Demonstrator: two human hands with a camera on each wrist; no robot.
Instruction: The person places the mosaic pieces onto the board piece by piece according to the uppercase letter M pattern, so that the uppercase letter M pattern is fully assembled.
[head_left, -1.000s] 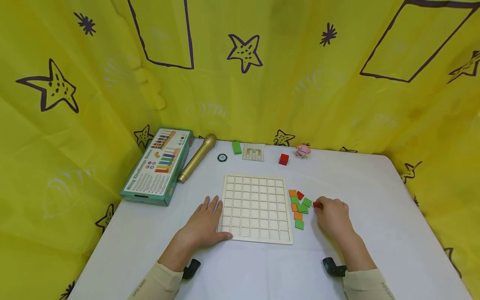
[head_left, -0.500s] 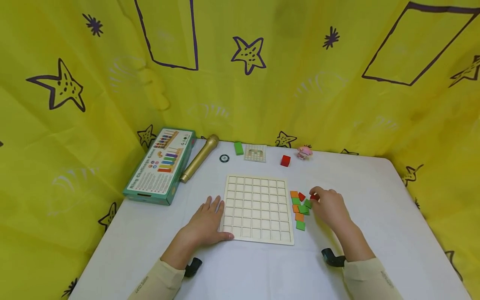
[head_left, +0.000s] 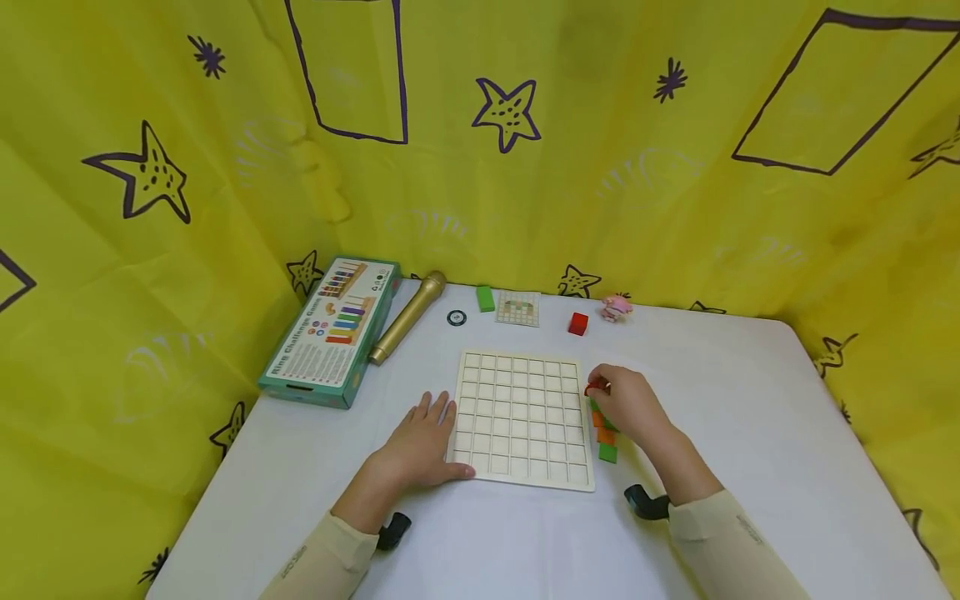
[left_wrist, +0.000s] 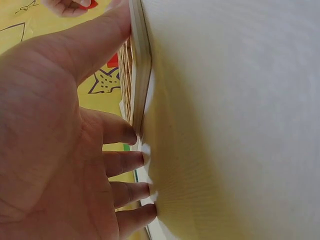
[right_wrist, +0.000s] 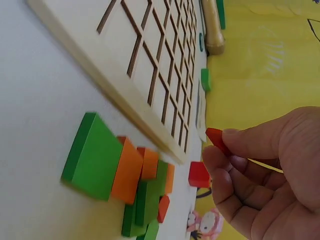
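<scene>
A small red tile point(right_wrist: 217, 139) is pinched between the thumb and fingers of my right hand point(head_left: 628, 406), raised close to the right edge of the wooden grid board point(head_left: 525, 486). Below that hand lies a loose pile of green and orange tiles, partly hidden in the head view; a green tile point(right_wrist: 93, 157) and an orange tile point(right_wrist: 127, 170) show in the right wrist view, with another red piece point(right_wrist: 163, 208) behind. My left hand point(head_left: 420, 442) rests at the board's left edge, fingers straight and spread, thumb at the near left corner.
A game box point(head_left: 330, 331) and a gold microphone point(head_left: 408, 317) lie left of the board. Along the back are a round disc point(head_left: 457, 317), a green block point(head_left: 486, 298), a pattern card point(head_left: 517, 308), a red block point(head_left: 578, 323) and a pink figurine point(head_left: 617, 307).
My right hand has carried the red tile leftward from right of the pile to over it, beside the board. The left hand stays at the board while the head view shifts slightly.
</scene>
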